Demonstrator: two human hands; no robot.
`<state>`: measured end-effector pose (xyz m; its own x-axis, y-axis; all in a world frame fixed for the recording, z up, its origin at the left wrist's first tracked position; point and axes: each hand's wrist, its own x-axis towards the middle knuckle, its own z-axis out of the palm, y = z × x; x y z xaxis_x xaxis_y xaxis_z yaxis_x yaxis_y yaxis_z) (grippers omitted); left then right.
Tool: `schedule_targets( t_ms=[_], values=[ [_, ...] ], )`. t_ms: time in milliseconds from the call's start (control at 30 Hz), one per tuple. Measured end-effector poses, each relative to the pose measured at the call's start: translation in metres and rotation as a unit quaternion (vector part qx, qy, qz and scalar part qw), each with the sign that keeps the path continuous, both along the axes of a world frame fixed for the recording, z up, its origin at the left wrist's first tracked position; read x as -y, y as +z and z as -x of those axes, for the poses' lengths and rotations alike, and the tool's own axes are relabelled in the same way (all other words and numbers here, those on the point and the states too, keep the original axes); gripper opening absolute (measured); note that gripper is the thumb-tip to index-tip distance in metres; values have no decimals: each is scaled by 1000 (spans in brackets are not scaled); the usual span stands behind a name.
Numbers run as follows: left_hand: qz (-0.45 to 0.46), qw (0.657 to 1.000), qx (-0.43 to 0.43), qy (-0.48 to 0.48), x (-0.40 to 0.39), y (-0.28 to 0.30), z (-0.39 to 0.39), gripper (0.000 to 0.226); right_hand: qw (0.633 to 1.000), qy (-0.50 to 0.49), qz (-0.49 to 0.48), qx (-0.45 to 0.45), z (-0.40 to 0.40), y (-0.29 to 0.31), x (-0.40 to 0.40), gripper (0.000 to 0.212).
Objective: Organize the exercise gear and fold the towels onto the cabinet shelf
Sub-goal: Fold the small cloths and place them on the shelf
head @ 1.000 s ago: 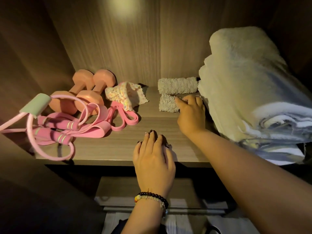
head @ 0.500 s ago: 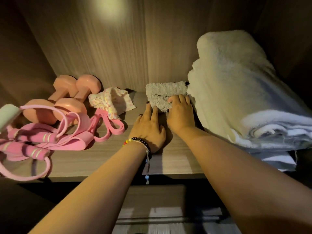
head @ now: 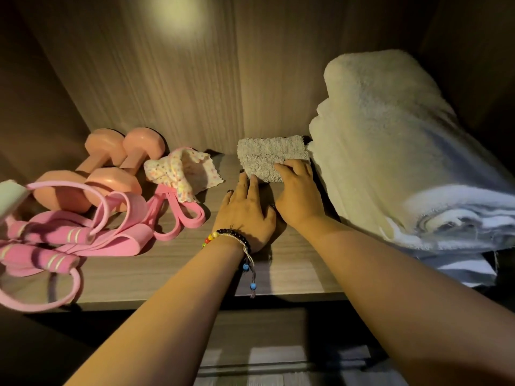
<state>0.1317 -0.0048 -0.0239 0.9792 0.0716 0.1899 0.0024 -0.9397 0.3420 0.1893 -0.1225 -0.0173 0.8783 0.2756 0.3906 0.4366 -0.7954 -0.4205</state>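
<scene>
Two small grey rolled towels (head: 267, 156) lie at the back of the wooden cabinet shelf (head: 167, 274), one behind the other. My right hand (head: 299, 196) rests on the nearer roll with its fingers laid over the right end. My left hand (head: 246, 211) lies flat on the shelf just in front of that roll, fingertips touching its left edge. A big stack of folded white towels (head: 390, 151) fills the shelf's right side, close beside my right hand.
On the left lie two pink dumbbells (head: 111, 168), pink resistance bands (head: 178, 215), a pink rope with foam handles (head: 41, 252) and a spotted cloth (head: 184, 171). The cabinet's back wall (head: 195, 93) stands right behind the rolls. A lower shelf shows below.
My left hand moved from the shelf's front edge up to the nearer grey roll. The nearer roll now sits against the rear one. My right hand stayed on it.
</scene>
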Motion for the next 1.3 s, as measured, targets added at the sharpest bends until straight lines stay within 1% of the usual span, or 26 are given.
schedule_targets(
  t_ms=[67, 167, 233, 300, 367, 467, 567, 633, 667, 733, 800, 933, 1000, 1067, 1167, 1233, 1300],
  values=[
    [3, 1000, 1, 11, 0, 0, 1, 76, 1000, 3, 5, -2, 0, 0, 0, 64],
    [6, 999, 7, 42, 0, 0, 2, 77, 1000, -1, 20, 20, 2, 1, 0, 64],
    [13, 999, 10, 45, 1, 0, 3, 79, 999, -5, 32, 31, 5, 2, 0, 65],
    [42, 998, 15, 40, -1, 2, 4, 84, 998, -9, 46, 31, 9, 2, 2, 65],
    [111, 993, 18, 25, -4, 4, 1, 91, 998, -12, 53, 28, 11, 1, 3, 64],
    [230, 972, 33, 39, -9, 8, -11, 95, 998, -14, 58, 31, 10, -1, 4, 62],
    [352, 932, 62, 60, -12, 13, -36, 87, 998, -22, 57, 32, 9, -2, 2, 59],
    [418, 903, 61, 81, -10, 16, -51, 88, 998, -21, 58, 31, 7, -2, 1, 57],
    [422, 900, 59, 95, -9, 15, -59, 86, 998, -21, 57, 30, 6, -3, 2, 57],
    [383, 915, 64, 107, -8, 11, -71, 76, 998, -18, 55, 30, 5, -3, 3, 57],
    [340, 933, 66, 97, -10, 7, -79, 70, 998, -18, 49, 33, 4, -4, 3, 57],
    [293, 951, 66, 71, -12, 0, -82, 64, 999, -18, 43, 26, 4, -4, 3, 57],
    [283, 956, 54, 54, -12, 1, -79, 66, 999, -22, 40, 23, 4, -4, 3, 59],
    [302, 950, 65, 50, -11, 2, -76, 68, 999, -19, 42, 23, 5, -5, 4, 61],
    [324, 940, 82, 70, -11, 3, -62, 71, 996, -5, 86, 7, 8, -6, 4, 68],
    [295, 950, 77, 62, -9, 3, -41, 74, 995, -5, 93, -18, 14, -7, 7, 73],
    [246, 967, 56, 27, -5, 4, -20, 75, 996, -9, 78, -49, 21, -10, 11, 75]
  ],
)
